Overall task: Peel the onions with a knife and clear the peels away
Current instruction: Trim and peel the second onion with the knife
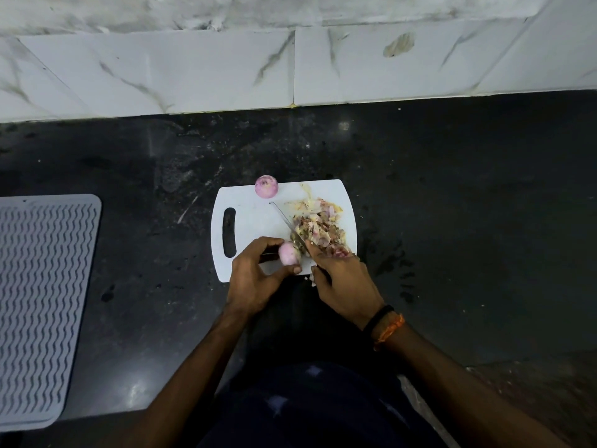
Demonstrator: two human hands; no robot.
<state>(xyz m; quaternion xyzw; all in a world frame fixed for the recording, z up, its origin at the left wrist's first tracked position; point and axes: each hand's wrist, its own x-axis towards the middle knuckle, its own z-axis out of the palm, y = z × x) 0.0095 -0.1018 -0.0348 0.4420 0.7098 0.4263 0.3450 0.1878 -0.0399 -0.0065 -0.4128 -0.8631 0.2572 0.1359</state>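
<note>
Peeling is in hand: the left hand (255, 273) grips a pale onion (289, 253) at the cutting board's (255, 218) near edge, and the right hand (342, 279) holds the knife (287, 223), blade pointing far-left beside the peel heap (319, 229). Two onions show, the second peeled onion (266, 186) sitting at the board's far edge on the dark surface (452, 205), with one knife and one heap. Next probably comes stripping any last skin, then sweeping the peels off

Dim, uneven kitchen light with wide-angle bending at the edges.

The tiled wall (226, 69) and white cutting board (255, 218) are the brightest areas, while the black counter (452, 189) swallows detail and shows only faint, soft glints. The person's torso and arms at the bottom sink into shadow. The wall's tile lines curve and smear toward the frame edges, and the whole picture looks slightly soft and grainy.
</note>
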